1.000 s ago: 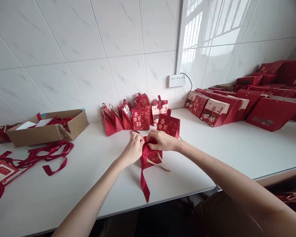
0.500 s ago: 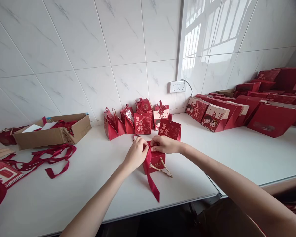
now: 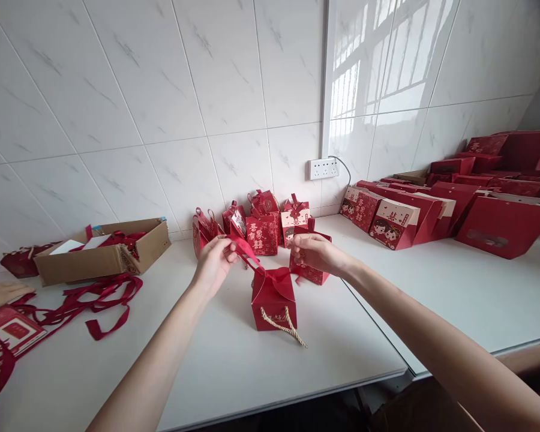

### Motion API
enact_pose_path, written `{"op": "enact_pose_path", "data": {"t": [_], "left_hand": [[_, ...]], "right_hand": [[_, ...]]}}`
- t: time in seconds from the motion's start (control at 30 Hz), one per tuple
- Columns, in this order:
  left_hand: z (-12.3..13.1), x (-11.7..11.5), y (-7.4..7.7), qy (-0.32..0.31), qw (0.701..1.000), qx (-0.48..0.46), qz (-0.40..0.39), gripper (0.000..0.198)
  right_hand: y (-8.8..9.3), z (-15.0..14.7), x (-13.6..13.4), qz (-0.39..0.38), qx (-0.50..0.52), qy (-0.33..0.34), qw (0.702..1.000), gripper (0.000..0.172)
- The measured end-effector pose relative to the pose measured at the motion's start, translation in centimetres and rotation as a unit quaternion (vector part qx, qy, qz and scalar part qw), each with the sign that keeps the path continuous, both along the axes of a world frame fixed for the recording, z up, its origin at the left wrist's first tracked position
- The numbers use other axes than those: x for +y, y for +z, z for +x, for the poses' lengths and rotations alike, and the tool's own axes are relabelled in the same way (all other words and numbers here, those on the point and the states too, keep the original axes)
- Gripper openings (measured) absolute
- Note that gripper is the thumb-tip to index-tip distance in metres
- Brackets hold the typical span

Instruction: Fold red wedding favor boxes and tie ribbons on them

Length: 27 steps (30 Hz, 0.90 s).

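A small red gift box [image 3: 273, 303] stands upright on the white table, gold twisted cord handles hanging down its front. Red ribbon [image 3: 247, 249] runs from its gathered top up to my left hand [image 3: 215, 264], whose fingers are pinched on one end. On the other side, my right hand [image 3: 317, 253] is raised and closed, its fingertips pinched on the ribbon's other side, which is blurred and partly hidden. Right behind that hand sits another red box [image 3: 312, 275], largely covered by it. Both hands are apart from the box itself.
Several finished red boxes [image 3: 261, 235] stand against the tiled wall. Many red bags [image 3: 504, 228] fill the right side. A cardboard box [image 3: 76, 264] and loose ribbon [image 3: 110, 300] lie left, beside another person's hand [image 3: 4, 294]. A power strip [image 3: 323, 168] is on the wall.
My hands have moved apart and up from the box top, the left one drawing ribbon leftward. The ribbon tail no longer hangs over the box front. The view has shifted slightly.
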State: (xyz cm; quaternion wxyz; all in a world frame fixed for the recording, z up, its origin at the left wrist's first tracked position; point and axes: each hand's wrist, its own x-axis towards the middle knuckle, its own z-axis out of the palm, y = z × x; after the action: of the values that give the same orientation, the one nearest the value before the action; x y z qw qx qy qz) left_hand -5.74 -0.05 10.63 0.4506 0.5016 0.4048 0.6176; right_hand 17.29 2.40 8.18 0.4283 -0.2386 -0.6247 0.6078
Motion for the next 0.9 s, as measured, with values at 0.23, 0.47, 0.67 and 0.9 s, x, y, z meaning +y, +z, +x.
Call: {"op": "enact_pose_path", "data": {"t": [0.23,0.47,0.67,0.9], "left_hand": [[-0.3,-0.1,2.8,-0.041,0.998,-0.04,0.003,0.023],[-2.0,0.0,3.1,0.01,0.998,-0.06,-0.002,0.018],[-3.6,-0.3,4.3,0.023,0.979,-0.203,-0.019,0.008],[-4.4,-0.5,2.0,0.048,0.999,0.01,0.021,0.009]], "right_hand": [[2.2,-0.1,-1.2,0.129,-0.272,-0.087,0.95,0.043],[-2.1,0.7,-2.2,0.0,-0.414,0.009,0.91,0.052],[-4.5,0.9,-2.1,-0.081,-0.227,0.037,0.97,0.051],[-2.8,2.7,-1.8,-0.034,-0.153,-0.024,0.987,0.046]]}}
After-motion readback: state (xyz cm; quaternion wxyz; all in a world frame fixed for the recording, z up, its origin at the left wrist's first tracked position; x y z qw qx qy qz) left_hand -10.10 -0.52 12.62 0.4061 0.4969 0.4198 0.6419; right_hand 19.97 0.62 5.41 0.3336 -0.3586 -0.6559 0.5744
